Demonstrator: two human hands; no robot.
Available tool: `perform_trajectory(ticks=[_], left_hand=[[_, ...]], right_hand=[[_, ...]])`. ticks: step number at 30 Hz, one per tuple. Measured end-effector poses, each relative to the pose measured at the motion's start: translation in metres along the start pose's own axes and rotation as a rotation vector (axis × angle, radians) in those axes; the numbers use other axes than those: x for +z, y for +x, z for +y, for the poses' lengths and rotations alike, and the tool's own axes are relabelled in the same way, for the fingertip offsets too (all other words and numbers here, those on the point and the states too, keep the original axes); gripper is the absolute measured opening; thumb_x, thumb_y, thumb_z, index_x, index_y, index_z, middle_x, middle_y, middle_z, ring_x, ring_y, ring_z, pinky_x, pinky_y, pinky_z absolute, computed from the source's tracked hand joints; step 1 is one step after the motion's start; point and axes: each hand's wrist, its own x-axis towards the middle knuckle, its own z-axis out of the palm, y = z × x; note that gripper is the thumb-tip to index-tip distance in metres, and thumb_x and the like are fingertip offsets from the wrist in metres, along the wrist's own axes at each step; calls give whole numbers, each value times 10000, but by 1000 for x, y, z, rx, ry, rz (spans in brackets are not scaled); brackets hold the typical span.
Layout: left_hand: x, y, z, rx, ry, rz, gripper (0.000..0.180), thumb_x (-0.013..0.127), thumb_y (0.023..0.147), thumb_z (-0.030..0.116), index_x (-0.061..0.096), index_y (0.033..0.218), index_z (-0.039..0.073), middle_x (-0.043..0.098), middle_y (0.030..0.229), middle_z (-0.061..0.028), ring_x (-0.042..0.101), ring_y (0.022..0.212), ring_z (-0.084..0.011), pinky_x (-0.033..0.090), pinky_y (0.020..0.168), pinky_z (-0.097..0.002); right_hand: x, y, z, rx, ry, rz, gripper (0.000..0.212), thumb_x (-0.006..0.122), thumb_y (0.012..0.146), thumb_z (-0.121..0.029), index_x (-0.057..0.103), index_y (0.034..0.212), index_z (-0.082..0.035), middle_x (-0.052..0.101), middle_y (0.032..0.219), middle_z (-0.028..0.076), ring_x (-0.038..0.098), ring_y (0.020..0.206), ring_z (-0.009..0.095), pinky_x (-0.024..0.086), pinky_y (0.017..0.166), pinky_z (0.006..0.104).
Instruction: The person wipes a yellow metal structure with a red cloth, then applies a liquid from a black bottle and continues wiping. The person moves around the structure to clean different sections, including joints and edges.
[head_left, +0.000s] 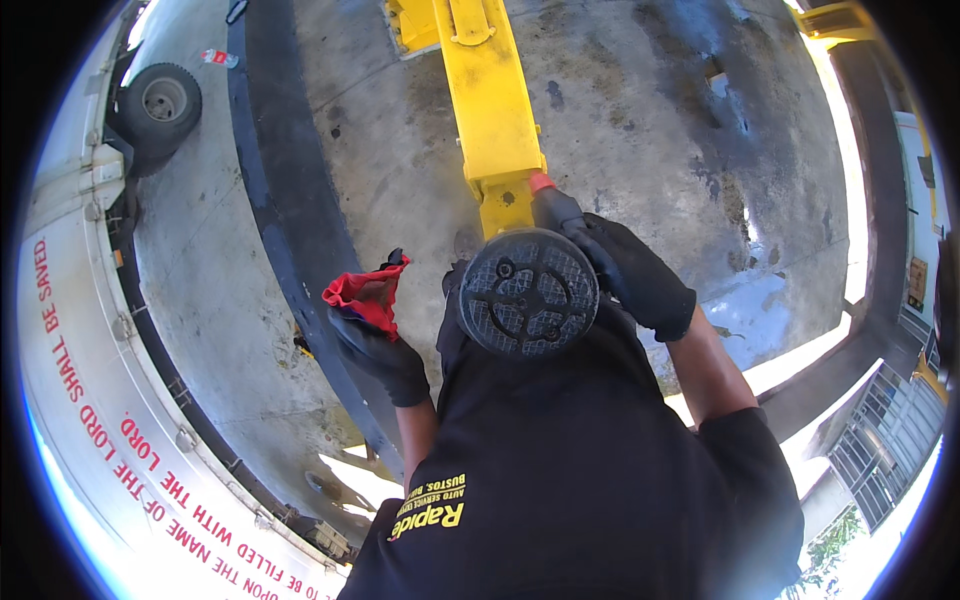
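My left hand [385,355], in a black glove, is closed on a crumpled red cloth [368,298] with a dark bit at its top. On the other side, my right hand [635,270], also gloved in black, curls around a dark, bottle-like item [560,212] with a red tip [541,182]. That tip is beside the end of a yellow steel lift arm [490,100]. A round black rubber lift pad [528,293] with a patterned face sits at the arm's near end, just left of my right hand and close to my chest.
A white truck body [110,400] with red lettering and a wheel [160,108] stands along the left. Stained concrete [640,100] with wet patches spreads around the lift arm. A dark strip [290,150] crosses the floor, and a plastic bottle [219,58] lies near the wheel.
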Motion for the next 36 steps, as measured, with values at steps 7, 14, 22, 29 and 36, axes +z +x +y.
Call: perform_trajectory(ticks=[7,14,22,29,36], left_hand=[[6,81,-28,229,-43,-41,402,617,1088,115,628,1463,-30,716,1362,-209,709,1248,-404,548,1078,-454],[4,129,-84,323,-143,-165,424,559,1104,113,603,1503,-23,704,1412,-201,699,1290,-375,530,1128,-429],[3,154,-91,93,-625,-344,440,462,1164,217,596,1504,-29,698,1412,-142,677,1294,-275,511,1153,-415],[4,159,-111,181,-514,-251,506,368,1215,312,591,1498,-44,684,1423,-158,671,1292,-279,508,1159,-417],[3,162,-126,120,-618,-303,511,366,1237,310,581,1541,-39,672,1461,-146,657,1333,-265,508,1168,-418]], right_hand=[[-4,20,-10,-8,-183,35,435,573,1186,-357,720,1311,32,756,1100,110,688,928,132,570,763,316],[-14,42,-49,104,-680,-155,314,626,1142,-283,777,1334,-86,775,1000,120,698,882,211,572,832,342],[-18,69,-40,401,-906,0,588,652,1070,-535,813,923,11,670,677,79,572,553,167,439,519,383],[-12,68,-45,381,-865,8,423,741,1049,-370,825,937,30,698,720,13,548,656,98,477,604,376],[-11,63,-36,366,-721,57,497,677,1072,-491,835,984,-29,720,775,55,614,648,159,492,605,369]])
